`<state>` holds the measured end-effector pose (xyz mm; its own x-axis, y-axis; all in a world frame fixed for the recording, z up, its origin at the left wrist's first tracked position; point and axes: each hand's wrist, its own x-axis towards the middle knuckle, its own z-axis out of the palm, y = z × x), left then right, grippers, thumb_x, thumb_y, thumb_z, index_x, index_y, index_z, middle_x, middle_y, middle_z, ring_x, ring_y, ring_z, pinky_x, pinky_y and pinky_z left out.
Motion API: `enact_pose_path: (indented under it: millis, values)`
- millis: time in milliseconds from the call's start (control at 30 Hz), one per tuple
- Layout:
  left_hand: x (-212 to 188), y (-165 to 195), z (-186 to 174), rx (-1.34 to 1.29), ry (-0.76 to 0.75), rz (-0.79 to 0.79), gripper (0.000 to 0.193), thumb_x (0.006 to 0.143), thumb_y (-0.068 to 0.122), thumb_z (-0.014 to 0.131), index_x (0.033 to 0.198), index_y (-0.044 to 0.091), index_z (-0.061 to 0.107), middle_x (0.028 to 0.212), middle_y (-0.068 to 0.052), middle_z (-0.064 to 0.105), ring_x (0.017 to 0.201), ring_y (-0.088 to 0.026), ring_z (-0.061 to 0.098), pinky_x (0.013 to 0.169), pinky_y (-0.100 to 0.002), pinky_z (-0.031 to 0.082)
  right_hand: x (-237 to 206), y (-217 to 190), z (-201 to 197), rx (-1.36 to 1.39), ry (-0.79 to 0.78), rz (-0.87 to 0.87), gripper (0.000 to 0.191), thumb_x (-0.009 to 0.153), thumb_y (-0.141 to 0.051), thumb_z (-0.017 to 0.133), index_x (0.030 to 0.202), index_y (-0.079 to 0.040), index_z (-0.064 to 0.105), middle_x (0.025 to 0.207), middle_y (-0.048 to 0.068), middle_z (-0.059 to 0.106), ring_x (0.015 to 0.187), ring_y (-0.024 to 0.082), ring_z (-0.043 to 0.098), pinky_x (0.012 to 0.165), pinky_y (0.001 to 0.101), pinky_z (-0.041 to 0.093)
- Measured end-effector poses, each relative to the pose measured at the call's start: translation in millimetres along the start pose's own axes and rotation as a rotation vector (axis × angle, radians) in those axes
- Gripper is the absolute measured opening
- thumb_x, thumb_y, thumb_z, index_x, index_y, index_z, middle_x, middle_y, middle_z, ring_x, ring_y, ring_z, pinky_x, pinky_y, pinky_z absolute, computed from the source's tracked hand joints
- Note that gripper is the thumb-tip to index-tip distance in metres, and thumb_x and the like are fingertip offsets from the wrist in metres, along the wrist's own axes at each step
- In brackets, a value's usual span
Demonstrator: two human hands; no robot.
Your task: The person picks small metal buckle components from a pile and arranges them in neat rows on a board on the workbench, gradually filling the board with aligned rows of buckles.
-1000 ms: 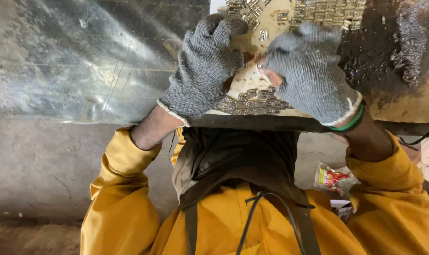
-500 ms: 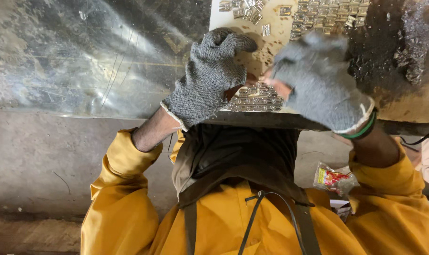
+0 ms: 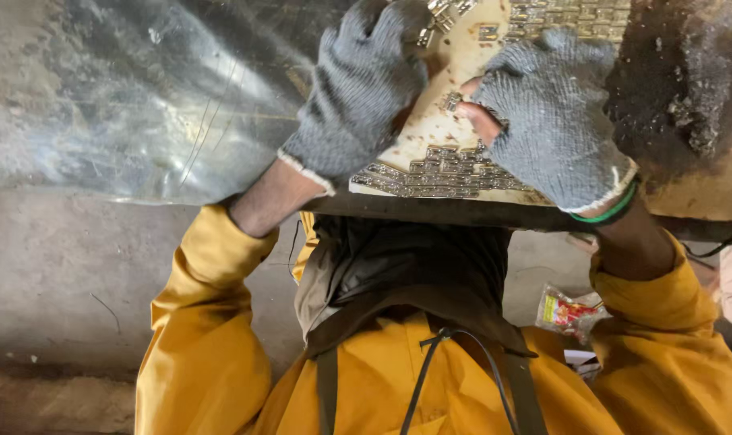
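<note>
We find open room at nine o'clock over the bare metal sheet (image 3: 132,105). At three o'clock the crusted dark block (image 3: 688,89) bars passage. The pale board (image 3: 446,137) between carries rows of small metal pieces (image 3: 446,173).

Workshop; grimy metal bench (image 3: 140,105), concrete floor (image 3: 52,266), work gloves
</note>
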<state>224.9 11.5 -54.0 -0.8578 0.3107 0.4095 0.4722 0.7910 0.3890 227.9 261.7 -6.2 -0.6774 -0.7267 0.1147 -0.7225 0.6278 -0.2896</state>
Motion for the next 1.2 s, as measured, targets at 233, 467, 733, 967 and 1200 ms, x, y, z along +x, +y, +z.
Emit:
enact_pose_path:
  millis: [233, 467, 733, 967, 1200]
  values:
    - [-30, -1, -46, -0.115, -0.047, 0.137, 0.018, 0.095, 0.012, 0.081, 0.089, 0.009, 0.065, 0.139, -0.01, 0.056, 0.122, -0.03, 0.051, 0.092, -0.046, 0.048, 8, -14, 15, -0.069, -0.053, -0.047, 0.006, 0.102, -0.026, 0.079, 0.103, -0.02, 0.08, 0.112, -0.003, 0.071, 0.113, 0.021, 0.055, 0.104, 0.0492, 0.033]
    - [-34, -3, -44, -0.218, -0.057, 0.042, 0.017, 0.092, 0.013, 0.083, 0.088, 0.006, 0.068, 0.139, -0.008, 0.057, 0.122, -0.033, 0.053, 0.097, -0.047, 0.048, 23, -33, -1, 0.096, -0.152, -0.162, 0.022, 0.077, -0.014, 0.078, 0.096, -0.025, 0.083, 0.102, -0.003, 0.075, 0.098, 0.023, 0.059, 0.087, 0.0493, 0.041]
    - [-25, 9, -42, -0.198, 0.017, 0.031, 0.012, 0.089, 0.004, 0.08, 0.088, 0.002, 0.068, 0.132, -0.008, 0.061, 0.109, -0.029, 0.055, 0.088, -0.047, 0.046, 29, 24, 0, 0.052, 0.115, 0.053, 0.011, 0.106, 0.001, 0.067, 0.097, -0.003, 0.071, 0.088, 0.008, 0.068, 0.074, 0.015, 0.062, 0.064, 0.03, 0.053]
    - [-29, 8, -30, -0.149, 0.019, 0.034, 0.014, 0.086, 0.012, 0.083, 0.089, 0.011, 0.069, 0.126, -0.006, 0.062, 0.113, -0.027, 0.057, 0.086, -0.043, 0.049, 23, 13, -3, -0.123, 0.045, -0.124, 0.005, 0.088, -0.014, 0.078, 0.092, -0.01, 0.08, 0.084, 0.009, 0.068, 0.08, 0.023, 0.063, 0.077, 0.0421, 0.051]
    - [-36, -2, -31, -0.111, -0.031, 0.059, 0.019, 0.087, 0.006, 0.08, 0.104, 0.007, 0.071, 0.133, -0.006, 0.061, 0.122, -0.031, 0.056, 0.097, -0.044, 0.05, 11, 8, 0, 0.21, -0.013, 0.02, 0.01, 0.106, -0.02, 0.075, 0.106, -0.01, 0.077, 0.097, 0.007, 0.064, 0.09, 0.023, 0.057, 0.093, 0.0426, 0.042]
